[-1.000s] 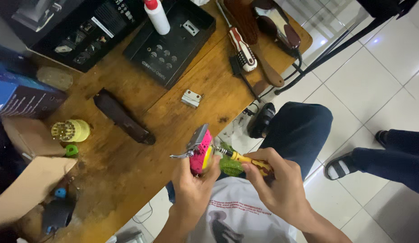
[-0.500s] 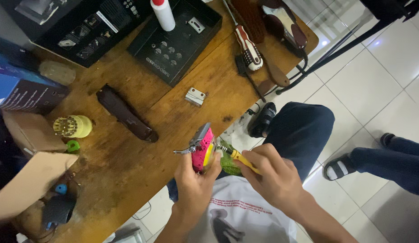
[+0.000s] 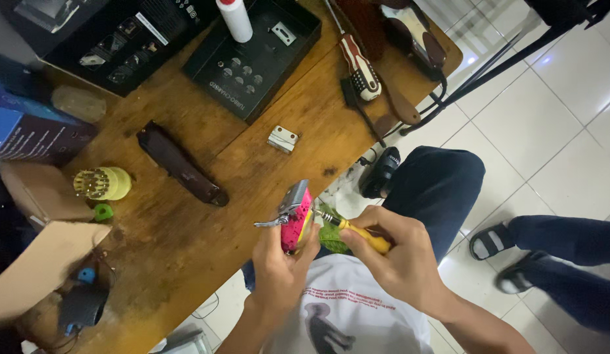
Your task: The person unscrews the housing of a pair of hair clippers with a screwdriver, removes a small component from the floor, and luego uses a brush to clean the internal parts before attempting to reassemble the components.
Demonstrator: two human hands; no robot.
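Bright daylight, tile floor [image 3: 514,124] glare (upper right), wide-angle edge distortion.

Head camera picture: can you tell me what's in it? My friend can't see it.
A person's left hand holds a pink hair clipper while the right hand presses a yellow-handled screwdriver against it. Beneath them, a wooden table carries a dark brown clipper body, a small metal blade and a black tray.

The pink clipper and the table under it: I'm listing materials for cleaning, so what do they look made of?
Pink clipper, in the left hand: body looks like glossy plastic, going by its bright even colour; its blade looks like bare metal, grey and shiny. Table: apparently wood, brown, with visible grain and worn stains.
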